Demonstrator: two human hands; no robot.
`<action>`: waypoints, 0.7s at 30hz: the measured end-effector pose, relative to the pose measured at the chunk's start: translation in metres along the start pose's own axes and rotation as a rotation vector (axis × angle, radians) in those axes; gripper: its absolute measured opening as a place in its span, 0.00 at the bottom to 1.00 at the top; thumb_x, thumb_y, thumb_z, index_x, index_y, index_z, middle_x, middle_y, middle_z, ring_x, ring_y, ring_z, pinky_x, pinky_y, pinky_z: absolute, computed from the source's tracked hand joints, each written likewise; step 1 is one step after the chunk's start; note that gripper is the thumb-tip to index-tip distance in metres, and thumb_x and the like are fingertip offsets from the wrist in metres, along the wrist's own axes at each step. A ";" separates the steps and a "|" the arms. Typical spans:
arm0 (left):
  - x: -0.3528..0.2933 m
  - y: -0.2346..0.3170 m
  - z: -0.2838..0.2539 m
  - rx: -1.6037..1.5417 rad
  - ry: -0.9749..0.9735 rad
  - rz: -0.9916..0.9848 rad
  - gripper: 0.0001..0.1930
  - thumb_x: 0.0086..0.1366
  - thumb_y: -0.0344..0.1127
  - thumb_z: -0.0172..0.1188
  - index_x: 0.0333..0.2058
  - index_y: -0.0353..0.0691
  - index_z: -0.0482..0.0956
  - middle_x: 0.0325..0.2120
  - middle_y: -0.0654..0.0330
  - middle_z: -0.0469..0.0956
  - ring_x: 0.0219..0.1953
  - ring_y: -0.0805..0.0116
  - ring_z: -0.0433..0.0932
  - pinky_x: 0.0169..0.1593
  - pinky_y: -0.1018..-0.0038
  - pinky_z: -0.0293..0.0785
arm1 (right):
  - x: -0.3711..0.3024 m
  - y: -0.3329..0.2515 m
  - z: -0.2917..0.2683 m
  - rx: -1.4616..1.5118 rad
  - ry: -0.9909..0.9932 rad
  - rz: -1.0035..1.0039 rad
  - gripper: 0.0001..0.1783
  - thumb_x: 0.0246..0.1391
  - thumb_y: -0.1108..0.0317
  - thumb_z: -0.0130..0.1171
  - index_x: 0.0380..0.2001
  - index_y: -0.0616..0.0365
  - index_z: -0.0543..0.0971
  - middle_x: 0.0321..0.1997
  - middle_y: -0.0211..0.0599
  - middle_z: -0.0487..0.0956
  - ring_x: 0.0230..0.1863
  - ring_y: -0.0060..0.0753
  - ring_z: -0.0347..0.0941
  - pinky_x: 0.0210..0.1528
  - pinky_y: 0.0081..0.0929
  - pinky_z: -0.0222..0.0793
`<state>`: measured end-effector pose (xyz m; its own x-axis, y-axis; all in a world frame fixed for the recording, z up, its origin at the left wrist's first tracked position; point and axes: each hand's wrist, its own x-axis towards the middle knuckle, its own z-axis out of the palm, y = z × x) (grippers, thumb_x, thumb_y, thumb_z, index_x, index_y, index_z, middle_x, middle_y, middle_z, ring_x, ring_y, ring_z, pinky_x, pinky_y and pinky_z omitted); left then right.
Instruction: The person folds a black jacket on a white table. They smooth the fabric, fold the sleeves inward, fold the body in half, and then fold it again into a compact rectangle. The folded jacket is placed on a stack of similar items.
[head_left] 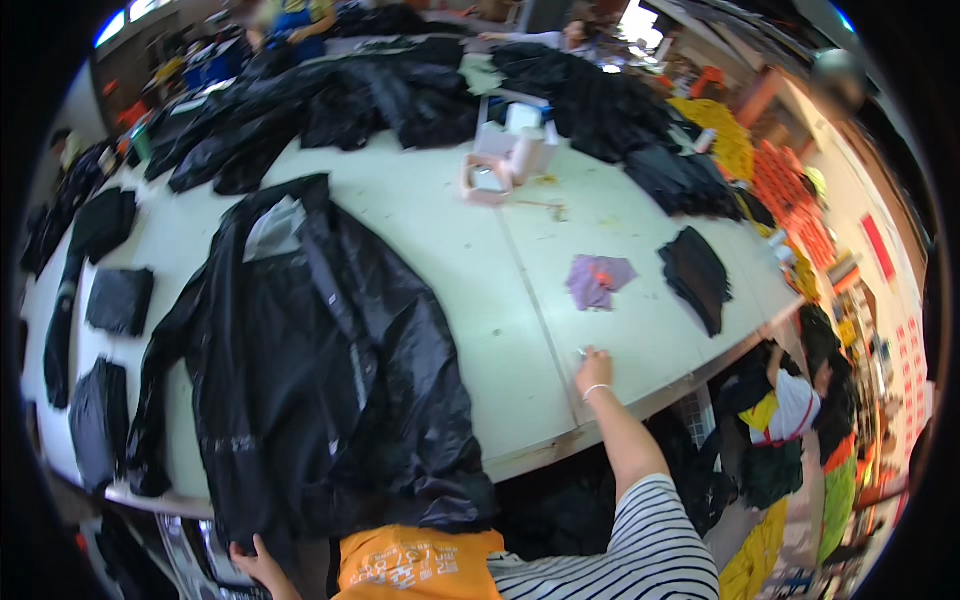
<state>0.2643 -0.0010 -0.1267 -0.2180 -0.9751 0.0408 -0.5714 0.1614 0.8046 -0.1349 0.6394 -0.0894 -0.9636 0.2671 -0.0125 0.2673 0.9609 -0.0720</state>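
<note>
A shiny black jacket (300,370) lies spread on the white table (510,370), its collar at the far end and its hem hanging over the near edge. At the hem's left corner is my left hand (262,568), thumb and fingers about the dark fabric. My right hand (595,372) rests on the table to the right of the jacket, fingers closed. A small pale tip sticks out of it, too small to name. Beyond that hand lies a crumpled purple cloth (597,280) with a small orange thing on it.
Folded black pieces (122,302) lie along the left side, and another black stack (695,280) at the right. A pink box (487,180) stands at the back middle, before heaped black garments (390,95). Other people work at the far side and right.
</note>
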 end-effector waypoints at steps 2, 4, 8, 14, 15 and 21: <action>0.001 -0.017 -0.028 -0.361 -0.176 -0.844 0.30 0.56 0.45 0.67 0.54 0.38 0.68 0.50 0.53 0.70 0.51 0.60 0.70 0.54 0.66 0.65 | 0.010 -0.021 0.002 -0.107 -0.060 0.060 0.27 0.48 0.73 0.54 0.55 0.60 0.68 0.50 0.52 0.69 0.53 0.53 0.65 0.57 0.41 0.62; -0.015 -0.034 -0.027 -0.559 -0.245 -0.978 0.36 0.54 0.55 0.66 0.58 0.45 0.66 0.58 0.54 0.66 0.49 0.62 0.74 0.49 0.68 0.69 | 0.011 -0.063 -0.016 -0.108 0.007 -0.113 0.28 0.48 0.72 0.57 0.55 0.62 0.68 0.53 0.52 0.68 0.56 0.53 0.64 0.59 0.40 0.61; -0.027 -0.005 -0.011 -0.589 -0.254 -1.111 0.21 0.49 0.47 0.72 0.39 0.43 0.78 0.34 0.64 0.78 0.31 0.69 0.75 0.28 0.77 0.64 | -0.056 -0.239 -0.078 0.599 -0.063 -0.772 0.24 0.51 0.72 0.57 0.53 0.61 0.70 0.53 0.48 0.70 0.52 0.49 0.68 0.54 0.36 0.66; -0.046 0.022 -0.015 -0.895 -0.225 -1.159 0.19 0.51 0.37 0.71 0.40 0.43 0.75 0.37 0.58 0.78 0.40 0.59 0.77 0.42 0.66 0.70 | -0.273 -0.384 -0.045 0.655 -0.539 -1.078 0.27 0.51 0.58 0.61 0.52 0.56 0.72 0.46 0.46 0.71 0.45 0.47 0.71 0.49 0.35 0.69; -0.039 0.037 -0.024 -1.002 -0.227 -1.212 0.18 0.52 0.37 0.70 0.40 0.43 0.74 0.38 0.56 0.78 0.42 0.58 0.77 0.44 0.66 0.71 | -0.297 -0.386 -0.033 0.570 -0.521 -1.094 0.29 0.49 0.54 0.62 0.53 0.55 0.72 0.46 0.46 0.71 0.45 0.47 0.70 0.50 0.35 0.68; 0.029 0.068 -0.068 -0.850 -0.609 -0.857 0.23 0.69 0.49 0.47 0.53 0.36 0.66 0.46 0.49 0.76 0.45 0.51 0.78 0.47 0.62 0.74 | -0.306 -0.351 -0.031 0.447 -0.719 -1.060 0.16 0.47 0.57 0.63 0.30 0.61 0.81 0.31 0.46 0.78 0.38 0.48 0.74 0.42 0.39 0.69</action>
<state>0.2730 -0.0291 -0.0308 -0.4825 -0.4632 -0.7434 -0.0890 -0.8184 0.5677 0.0659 0.2227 -0.0295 -0.5304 -0.8091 -0.2531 -0.4920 0.5369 -0.6853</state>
